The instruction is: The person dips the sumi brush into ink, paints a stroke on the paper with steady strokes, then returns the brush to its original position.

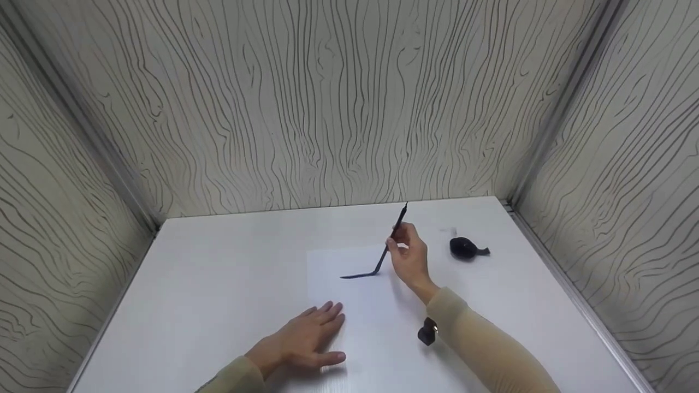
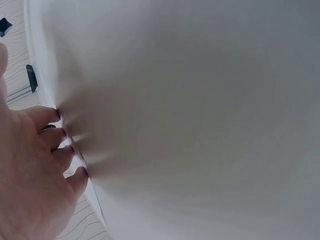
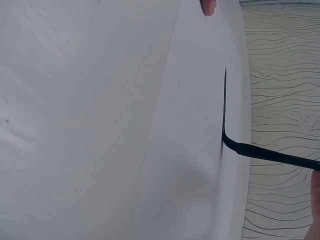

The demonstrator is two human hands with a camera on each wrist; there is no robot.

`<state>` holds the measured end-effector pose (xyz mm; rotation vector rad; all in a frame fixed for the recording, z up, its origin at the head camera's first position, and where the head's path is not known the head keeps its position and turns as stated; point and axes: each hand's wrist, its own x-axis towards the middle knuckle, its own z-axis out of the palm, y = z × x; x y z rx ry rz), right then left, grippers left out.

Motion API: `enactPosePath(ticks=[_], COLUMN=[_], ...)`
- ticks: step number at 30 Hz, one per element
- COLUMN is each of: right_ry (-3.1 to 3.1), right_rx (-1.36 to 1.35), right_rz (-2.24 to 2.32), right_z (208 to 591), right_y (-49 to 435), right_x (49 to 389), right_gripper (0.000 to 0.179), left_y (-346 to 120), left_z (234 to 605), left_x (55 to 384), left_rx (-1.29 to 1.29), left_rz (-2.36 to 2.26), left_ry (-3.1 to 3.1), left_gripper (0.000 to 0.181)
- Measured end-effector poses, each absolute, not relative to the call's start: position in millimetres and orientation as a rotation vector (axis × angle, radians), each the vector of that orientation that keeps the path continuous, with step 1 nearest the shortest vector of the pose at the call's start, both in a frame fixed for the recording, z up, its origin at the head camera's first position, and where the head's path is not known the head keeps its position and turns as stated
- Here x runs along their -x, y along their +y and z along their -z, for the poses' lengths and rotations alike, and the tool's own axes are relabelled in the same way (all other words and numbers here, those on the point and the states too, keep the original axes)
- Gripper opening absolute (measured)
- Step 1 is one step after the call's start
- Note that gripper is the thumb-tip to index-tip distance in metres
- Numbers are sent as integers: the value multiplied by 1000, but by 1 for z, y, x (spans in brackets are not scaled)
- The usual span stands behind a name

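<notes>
A sheet of white paper (image 1: 327,265) lies on the white table. My right hand (image 1: 410,262) pinches a dark brush (image 1: 400,217) between thumb and fingers, its handle leaning up and away. The bent bristles touch the paper at the right end of a thin black stroke (image 1: 356,276). In the right wrist view the brush (image 3: 270,154) meets this stroke (image 3: 224,100), and only an edge of the right hand (image 3: 314,205) shows. With fingers spread, my left hand (image 1: 303,341) rests at the paper's lower left. In the left wrist view the left hand's (image 2: 35,170) fingertips touch the white surface.
Right of the brush, a glossy black rounded object with a short neck (image 1: 464,249) sits on the table (image 1: 218,273). Behind it is a small, faint, pale thing (image 1: 452,231). A dark device (image 1: 427,332) is at the right sleeve. Wood-patterned walls (image 1: 327,109) enclose the table.
</notes>
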<state>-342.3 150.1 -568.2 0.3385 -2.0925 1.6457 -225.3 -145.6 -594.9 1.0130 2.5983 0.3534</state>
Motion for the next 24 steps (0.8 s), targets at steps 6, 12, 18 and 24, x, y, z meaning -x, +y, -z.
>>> enactPosePath(ticks=[6, 12, 18, 24], right_ry=[-2104, -2128, -2122, -2119], right_rx=[-307, -268, -265, -265], right_rz=[-1668, -1639, -1595, -1563], right_z=[568, 568, 569, 569], right_y=[151, 153, 158, 163], right_x=[341, 340, 341, 342], right_gripper=[24, 26, 25, 25], left_y=[-146, -145, -145, -145], left_z=[593, 594, 594, 593], left_x=[224, 225, 225, 225], left_rx=[-1015, -1017, -1006, -1017], left_rz=[-353, -348, -348, -362], left_ry=[2606, 2609, 2605, 2608], left_gripper=[99, 99, 98, 98])
